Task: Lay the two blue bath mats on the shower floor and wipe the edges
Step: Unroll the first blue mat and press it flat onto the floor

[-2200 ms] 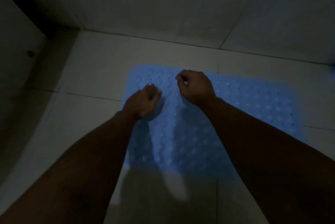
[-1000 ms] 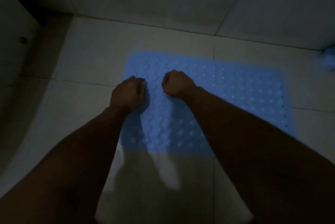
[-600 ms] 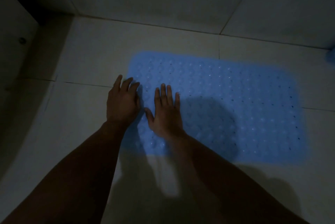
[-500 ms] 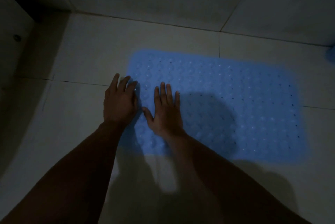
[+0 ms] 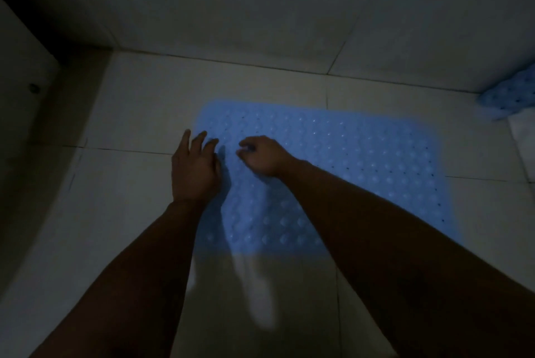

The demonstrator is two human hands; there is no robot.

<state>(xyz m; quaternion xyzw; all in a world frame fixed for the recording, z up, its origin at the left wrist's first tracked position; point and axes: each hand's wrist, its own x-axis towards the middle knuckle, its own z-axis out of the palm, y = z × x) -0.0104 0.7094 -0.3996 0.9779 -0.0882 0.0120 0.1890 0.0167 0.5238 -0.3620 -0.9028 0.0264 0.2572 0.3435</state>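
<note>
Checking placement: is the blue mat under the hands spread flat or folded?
Spread flat: the mat lies open on the floor, no folds visible.

Dim light: blue bath mat [image 5: 362, 160] lies flat on tiled shower floor [image 5: 139, 114]; left hand [image 5: 194, 168] spread flat at its left edge, right hand [image 5: 262, 156] curled on it; second mat [image 5: 509, 97] crumpled far right.

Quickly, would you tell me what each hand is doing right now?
Left hand: open, flat at the blue mat's left edge.
Right hand: fingers curled on the mat; any grip cannot be told.
</note>
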